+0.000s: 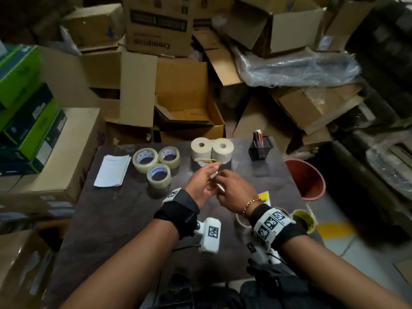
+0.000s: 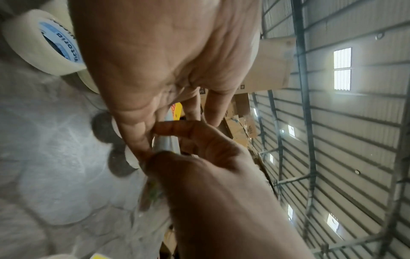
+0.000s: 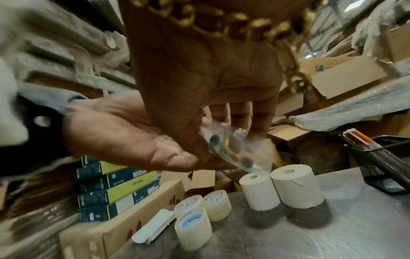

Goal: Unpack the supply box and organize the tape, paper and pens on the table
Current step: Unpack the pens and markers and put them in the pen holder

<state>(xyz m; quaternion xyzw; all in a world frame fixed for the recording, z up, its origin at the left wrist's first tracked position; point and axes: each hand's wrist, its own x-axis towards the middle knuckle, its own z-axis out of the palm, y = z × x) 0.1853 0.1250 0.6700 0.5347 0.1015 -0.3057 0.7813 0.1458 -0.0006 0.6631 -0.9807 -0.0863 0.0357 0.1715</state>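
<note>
**Most supplies laid out; a small packet in hand**

On the dark counter (image 1: pixel 116 219) stand three clear tape rolls (image 1: pixel 156 162), a white paper stack (image 1: pixel 112 167), two cream paper rolls (image 1: pixel 212 150) and a black mesh pen holder (image 1: pixel 260 148). The left hand (image 1: pixel 200 184) and right hand (image 1: pixel 234 192) together pinch a clear plastic packet (image 3: pixel 235 149), both grips closed on it. Tape near the right wrist probably awaits sorting.

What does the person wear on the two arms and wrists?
Both forearms are bare. Each wrist has a black strap with white blocks bearing black square markers, and a thin black cable. The left hand is bare; the right hand has a gold chain bracelet at its wrist.
</note>
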